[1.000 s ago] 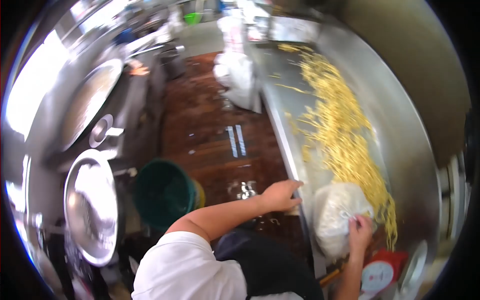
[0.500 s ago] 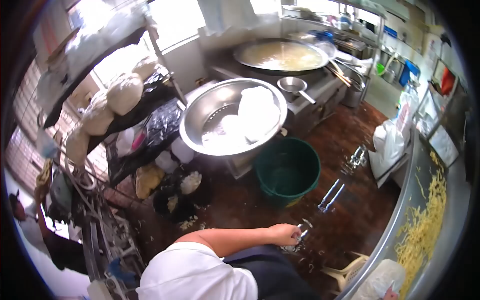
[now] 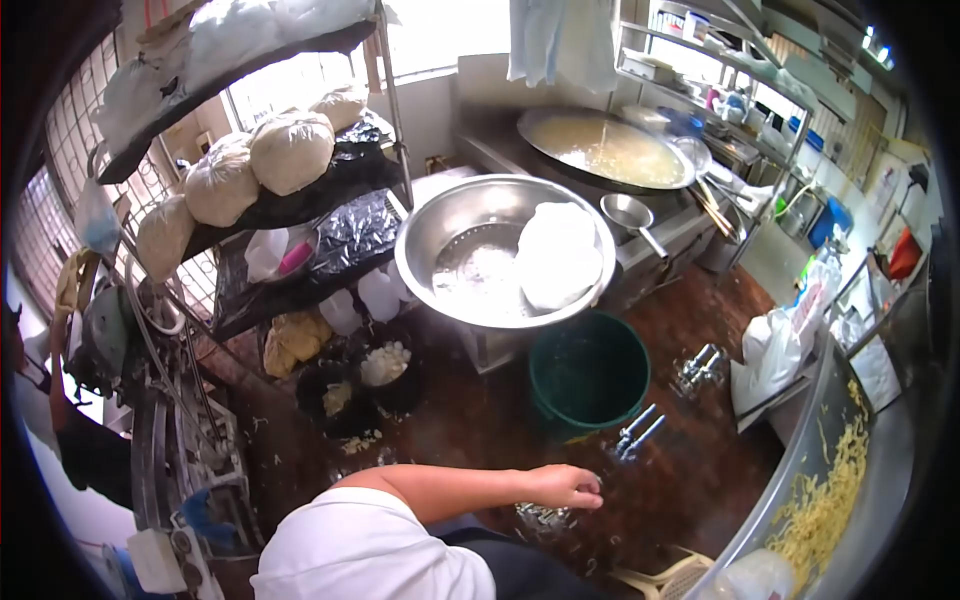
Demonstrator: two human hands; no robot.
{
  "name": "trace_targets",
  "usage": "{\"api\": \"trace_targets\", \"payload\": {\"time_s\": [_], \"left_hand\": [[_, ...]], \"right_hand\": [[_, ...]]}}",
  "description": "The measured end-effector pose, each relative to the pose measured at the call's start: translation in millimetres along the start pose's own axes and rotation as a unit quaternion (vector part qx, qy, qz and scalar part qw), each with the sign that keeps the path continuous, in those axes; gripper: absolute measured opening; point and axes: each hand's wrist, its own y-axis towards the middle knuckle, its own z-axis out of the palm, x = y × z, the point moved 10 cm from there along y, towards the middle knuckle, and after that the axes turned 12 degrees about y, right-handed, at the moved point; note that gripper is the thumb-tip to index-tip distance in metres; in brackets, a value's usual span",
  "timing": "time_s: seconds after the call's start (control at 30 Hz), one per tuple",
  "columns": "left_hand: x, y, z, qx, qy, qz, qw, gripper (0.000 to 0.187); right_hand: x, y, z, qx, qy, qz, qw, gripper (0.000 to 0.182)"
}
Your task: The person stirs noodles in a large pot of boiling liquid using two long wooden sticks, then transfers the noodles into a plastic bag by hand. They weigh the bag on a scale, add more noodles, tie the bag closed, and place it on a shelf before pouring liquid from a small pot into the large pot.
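Observation:
My left arm, in a white sleeve, reaches across the lower middle of the view. My left hand [image 3: 570, 487] hangs over the red-brown floor with its fingers loosely curled together, and I see nothing in it. Beyond the hand stands a deep green bucket [image 3: 590, 372]. A wide steel basin [image 3: 420, 262] sits above and behind the bucket, with a bulging white bag or bundle [image 3: 560, 257] inside it. My right hand is outside the picture.
At the back, a large wok [image 3: 605, 145] of pale liquid sits on the stove beside a small long-handled pan [image 3: 628, 212]. Racks with full bags [image 3: 290, 150] line the left. Yellow noodles [image 3: 825, 490] lie on a metal table at right. Another person [image 3: 90, 450] stands at far left.
The view has shifted, so the basin, wok and bucket appear further right. My left hand appears slightly lower and left, its fingers a little looser. More of the left racks shows.

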Motion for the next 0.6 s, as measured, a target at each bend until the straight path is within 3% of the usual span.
{"api": "trace_targets", "payload": {"time_s": [0.07, 0.13, 0.17, 0.23, 0.27, 0.33, 0.37, 0.4, 0.47, 0.53, 0.6], "left_hand": [[6, 4, 3, 0.0, -0.065, -0.002, 0.998, 0.051], [20, 8, 12, 0.05, -0.31, -0.085, 0.946, 0.072], [18, 9, 2, 0.044, -0.311, -0.081, 0.946, 0.072], [11, 3, 2, 0.133, -0.519, -0.112, 0.837, 0.087], [8, -1, -6, 0.163, -0.533, -0.085, 0.826, 0.096], [10, -17, -20, 0.251, -0.597, -0.058, 0.76, 0.1], [15, -25, -28, 0.305, -0.643, -0.002, 0.702, 0.102], [4, -44, -50, 0.399, -0.655, 0.17, 0.619, 0.102], [41, -75, -100, 0.186, -0.742, 0.026, 0.643, 0.097], [93, -114, -157, 0.079, -0.779, 0.105, 0.613, 0.084], [137, -163, -198, 0.038, -0.801, 0.182, 0.569, 0.084]], "right_hand": [[46, -14, 8, 0.021, 0.036, -0.058, 0.997, 0.052], [96, -27, 28, 0.058, 0.08, -0.12, 0.988, 0.052], [123, -33, 41, 0.081, 0.104, -0.153, 0.979, 0.052], [177, -45, 71, 0.144, 0.156, -0.232, 0.949, 0.052], [207, -54, 92, 0.178, 0.18, -0.282, 0.925, 0.052], [296, -91, 125, 0.275, 0.21, -0.157, 0.925, 0.057], [353, -113, 140, 0.266, 0.285, -0.271, 0.88, 0.035], [403, -139, 151, 0.251, 0.353, -0.378, 0.818, 0.033], [506, -212, 188, 0.449, 0.299, -0.356, 0.763, 0.029], [588, -274, 220, 0.52, 0.215, -0.461, 0.687, 0.028], [647, -303, 261, 0.547, 0.209, -0.454, 0.671, 0.031]]}}
